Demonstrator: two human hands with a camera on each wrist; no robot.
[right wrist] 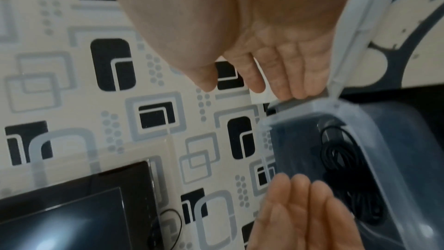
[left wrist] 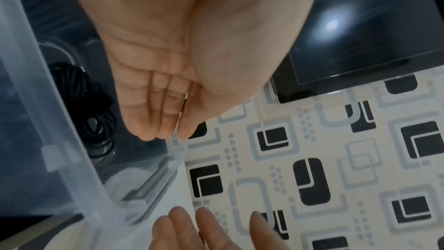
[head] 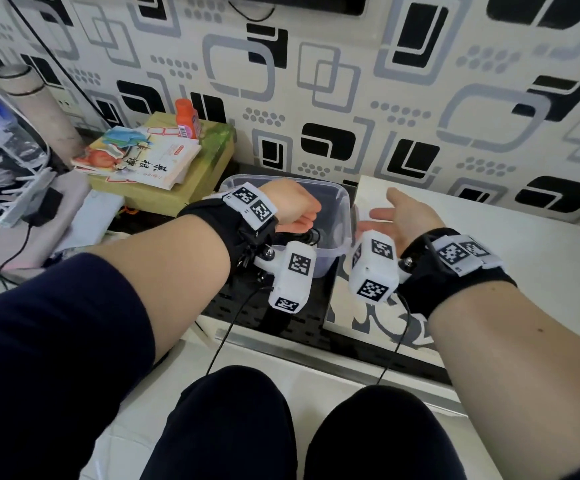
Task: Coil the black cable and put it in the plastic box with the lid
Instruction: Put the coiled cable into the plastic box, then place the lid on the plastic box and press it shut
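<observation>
**Cable coiled inside the clear box**

The black cable, thin and looped into a loose bundle, lies on the floor of the translucent plastic box, below the left hand. Both hands hold nothing, fingers straight; the right hand hovers just beside the rim.

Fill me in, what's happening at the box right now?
The black cable is already coiled and lying inside the clear plastic box. Neither of the hands holds anything: the left hand hovers open over the box, and the right hand is open, palm up, just beside the box's right edge. In the right wrist view its fingers are next to the raised lid, which stands up at the box's rim. The box is not yet closed.
</observation>
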